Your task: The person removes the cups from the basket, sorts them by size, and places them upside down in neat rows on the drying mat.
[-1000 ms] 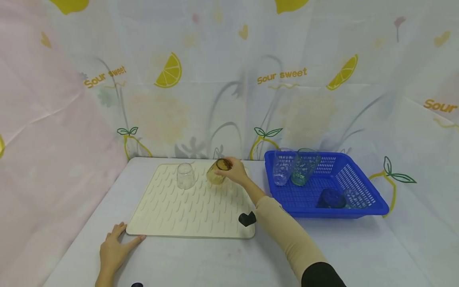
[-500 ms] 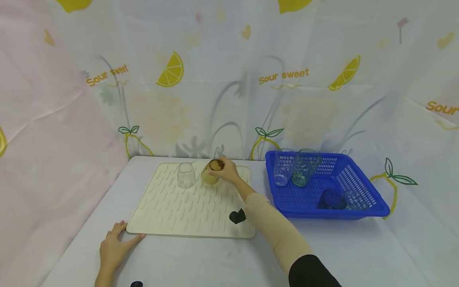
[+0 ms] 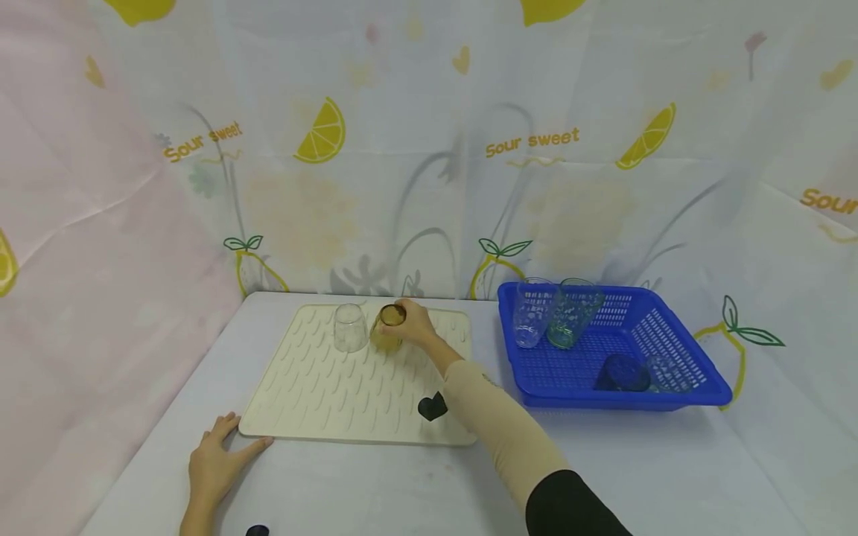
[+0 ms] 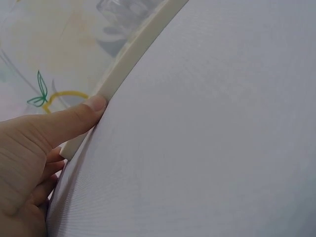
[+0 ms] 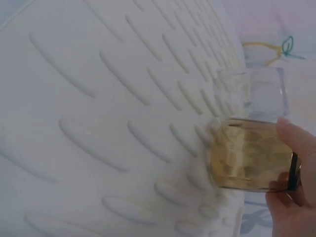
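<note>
Your right hand [image 3: 415, 325] is clamped on the amber glass [image 5: 247, 154], thumb on one side and fingers on the other, near its dark end. The glass is over the far part of the mat [image 3: 322, 402], just beside the clear glass [image 3: 350, 329], dark end up; whether the two touch cannot be confirmed. Nor can it be confirmed that the lower end bears fully on the mat.

Your left hand [image 3: 213, 463] lies at the mat's near left corner, thumb and fingers apart, thumb against the near edge; it appears to steady the mat.

Step in hand, as judged: setting the amber glass down in line with the clear one. Your next move calls for seating it level, loosening the fingers evenly and lifting away without knocking its neighbour.

Likely outstanding: the basket [image 3: 603, 402] on your right contains a tall glass [image 3: 526, 331], a green glass [image 3: 563, 333], a blue glass [image 3: 622, 374] and a pale glass [image 3: 667, 374].
</note>
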The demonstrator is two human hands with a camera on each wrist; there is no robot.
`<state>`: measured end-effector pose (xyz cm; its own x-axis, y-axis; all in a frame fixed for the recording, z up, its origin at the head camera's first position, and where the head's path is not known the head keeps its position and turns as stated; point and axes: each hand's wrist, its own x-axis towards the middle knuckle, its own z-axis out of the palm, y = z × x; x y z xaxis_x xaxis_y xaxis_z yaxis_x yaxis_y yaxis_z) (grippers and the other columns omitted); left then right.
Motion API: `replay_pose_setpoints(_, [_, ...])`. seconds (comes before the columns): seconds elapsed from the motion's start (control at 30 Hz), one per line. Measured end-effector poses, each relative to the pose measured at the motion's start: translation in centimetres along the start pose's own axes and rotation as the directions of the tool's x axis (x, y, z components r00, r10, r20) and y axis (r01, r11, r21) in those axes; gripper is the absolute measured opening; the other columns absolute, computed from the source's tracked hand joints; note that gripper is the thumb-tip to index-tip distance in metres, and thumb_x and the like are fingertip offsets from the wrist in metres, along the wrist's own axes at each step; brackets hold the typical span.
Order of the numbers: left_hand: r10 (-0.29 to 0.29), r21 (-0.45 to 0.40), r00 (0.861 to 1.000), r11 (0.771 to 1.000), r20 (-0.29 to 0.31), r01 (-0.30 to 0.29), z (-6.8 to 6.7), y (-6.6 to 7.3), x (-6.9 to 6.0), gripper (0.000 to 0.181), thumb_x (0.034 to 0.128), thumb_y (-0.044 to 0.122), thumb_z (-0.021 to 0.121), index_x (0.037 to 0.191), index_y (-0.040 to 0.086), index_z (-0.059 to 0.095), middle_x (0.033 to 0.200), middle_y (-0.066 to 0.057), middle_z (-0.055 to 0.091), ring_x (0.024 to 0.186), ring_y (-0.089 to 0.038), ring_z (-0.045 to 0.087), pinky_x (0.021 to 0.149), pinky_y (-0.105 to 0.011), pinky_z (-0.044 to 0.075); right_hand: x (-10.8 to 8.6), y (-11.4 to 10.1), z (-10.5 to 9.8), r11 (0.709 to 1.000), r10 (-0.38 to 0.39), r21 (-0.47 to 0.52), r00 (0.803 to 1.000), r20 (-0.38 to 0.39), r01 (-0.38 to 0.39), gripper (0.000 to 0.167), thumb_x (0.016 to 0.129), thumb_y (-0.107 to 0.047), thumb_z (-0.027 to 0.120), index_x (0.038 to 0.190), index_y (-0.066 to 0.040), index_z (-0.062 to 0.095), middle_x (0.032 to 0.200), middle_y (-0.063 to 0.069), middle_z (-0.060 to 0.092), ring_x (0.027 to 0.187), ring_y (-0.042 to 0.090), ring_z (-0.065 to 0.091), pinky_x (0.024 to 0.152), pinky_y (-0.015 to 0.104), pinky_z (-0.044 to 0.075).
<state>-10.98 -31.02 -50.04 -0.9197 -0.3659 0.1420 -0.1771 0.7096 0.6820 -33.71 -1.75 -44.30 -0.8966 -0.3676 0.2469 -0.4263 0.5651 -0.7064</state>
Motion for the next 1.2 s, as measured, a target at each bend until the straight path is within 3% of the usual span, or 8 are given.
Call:
replay_pose_setpoints(0.23, [0.015, 0.0, 1.0, 1.0, -0.008, -0.015, -0.02, 0.08, -0.06, 0.078, 0.0679, 0.028, 0.083, 0.122, -0.016, 0.047, 0.136, -0.035, 0.036, 0.128, -0.056, 0.028, 0.102, -0.072, 0.02, -0.25, 0.12, 0.53, 1.0, 0.017, -0.002, 0.999, 0.04, -0.017, 0.059, 0.08, -0.023, 0.074, 0.126, 0.006, 0.051, 0.117, 0.018, 0.061, 0.098, 0.029, 0.062, 0.079, 0.033, 0.054])
replay_pose_setpoints(0.47, [0.037, -0.006, 0.999, 0.999, -0.028, -0.037, 0.04, 0.01, -0.01, 0.077, 0.0671, 0.026, 0.083, 0.121, -0.016, 0.048, 0.135, -0.036, 0.037, 0.126, -0.057, 0.029, 0.101, -0.072, 0.021, -0.17, 0.1, 0.49, 1.0, 0.022, -0.017, 0.997, 0.079, -0.02, 0.064, 0.083, -0.022, 0.073, 0.133, 0.006, 0.046, 0.128, 0.019, 0.056, 0.111, 0.03, 0.057, 0.091, 0.037, 0.051])
replay_pose_setpoints(0.77, [0.022, -0.009, 1.0, 1.0, -0.004, -0.022, 0.02, -0.14, 0.08, 0.079, 0.0686, 0.029, 0.082, 0.123, -0.016, 0.046, 0.136, -0.035, 0.034, 0.128, -0.056, 0.026, 0.103, -0.071, 0.018, -0.27, -0.44, 0.84, 0.998, 0.057, -0.015, 0.997, 0.059, -0.057, 0.072, 0.078, -0.018, 0.078, 0.135, 0.008, 0.042, 0.133, 0.022, 0.051, 0.123, 0.034, 0.05, 0.103, 0.039, 0.044])
replay_pose_setpoints(1.0, [0.038, -0.016, 0.999, 0.999, -0.014, -0.038, 0.22, -0.35, 0.03, 0.078, 0.0682, 0.028, 0.083, 0.122, -0.017, 0.047, 0.135, -0.036, 0.035, 0.127, -0.057, 0.028, 0.103, -0.071, 0.019, -0.09, -0.85, 0.9, 0.996, 0.06, -0.072, 0.995, 0.084, -0.054, 0.064, 0.077, -0.003, 0.074, 0.133, 0.007, 0.046, 0.132, 0.02, 0.054, 0.124, 0.031, 0.05, 0.104, 0.037, 0.043])
replay_pose_setpoints(1.2, [0.048, -0.003, 0.998, 0.999, -0.033, -0.048, 0.26, -0.38, 0.01, 0.077, 0.067, 0.027, 0.083, 0.121, -0.016, 0.048, 0.134, -0.036, 0.037, 0.126, -0.057, 0.029, 0.102, -0.071, 0.021, -0.17, -0.74, 0.88, 0.994, 0.098, -0.064, 0.991, 0.087, -0.092, 0.061, 0.079, -0.005, 0.071, 0.133, 0.007, 0.046, 0.131, 0.02, 0.054, 0.122, 0.032, 0.051, 0.103, 0.037, 0.044])
